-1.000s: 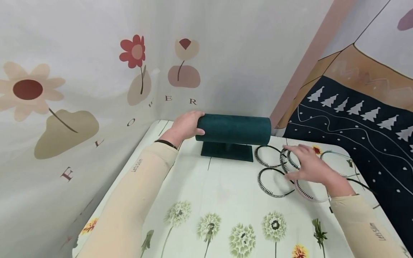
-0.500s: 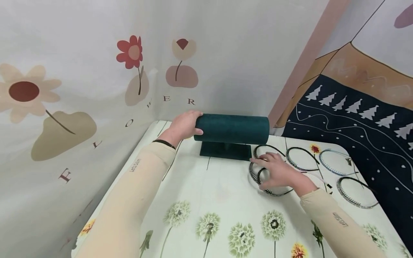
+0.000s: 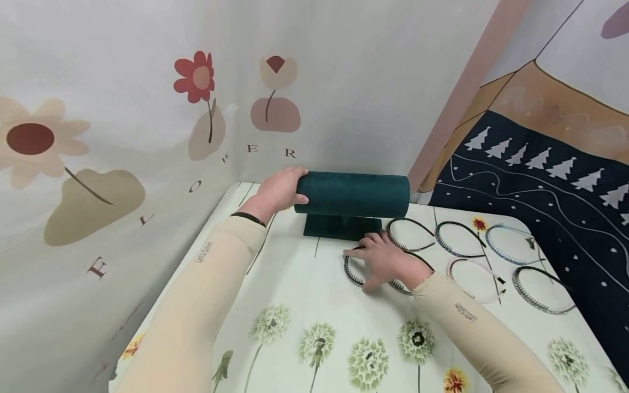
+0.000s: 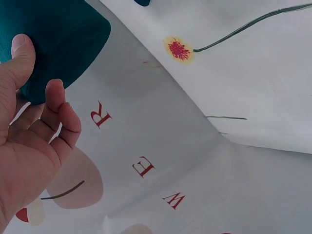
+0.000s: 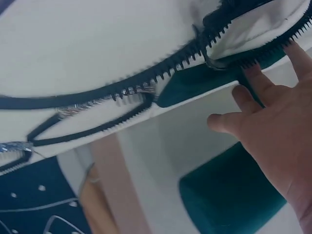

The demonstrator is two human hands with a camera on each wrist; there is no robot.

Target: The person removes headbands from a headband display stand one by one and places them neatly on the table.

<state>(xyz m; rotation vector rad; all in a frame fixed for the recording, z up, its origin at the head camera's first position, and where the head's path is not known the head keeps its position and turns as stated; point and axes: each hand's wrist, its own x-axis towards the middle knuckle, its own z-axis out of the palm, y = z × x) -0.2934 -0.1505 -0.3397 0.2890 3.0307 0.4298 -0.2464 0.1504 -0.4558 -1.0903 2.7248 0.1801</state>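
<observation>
A dark green velvet display stand (image 3: 356,194), a horizontal cylinder on a flat base (image 3: 339,226), stands at the back of the table. My left hand (image 3: 277,191) grips its left end; in the left wrist view the thumb lies on one side and curled fingers lie against the other. Just in front of the base, my right hand (image 3: 385,262) spreads its fingers over a dark toothed headband (image 3: 346,268), partly hidden beneath it. In the right wrist view, two fingertips (image 5: 253,72) touch the headband's toothed edge. Another dark headband (image 3: 400,287) lies partly under the right hand and wrist.
Several more headbands lie right of the stand: black ones (image 3: 411,250), a blue one (image 3: 498,254), a pale pink one (image 3: 457,265) and a dark one (image 3: 535,305) near the right edge. A flower-printed cloth (image 3: 295,284) covers the table. Printed curtains (image 3: 354,82) hang behind.
My right hand has moved left across the table, from the group of headbands to the front of the stand, bringing a dark headband along. My left hand keeps its hold on the stand.
</observation>
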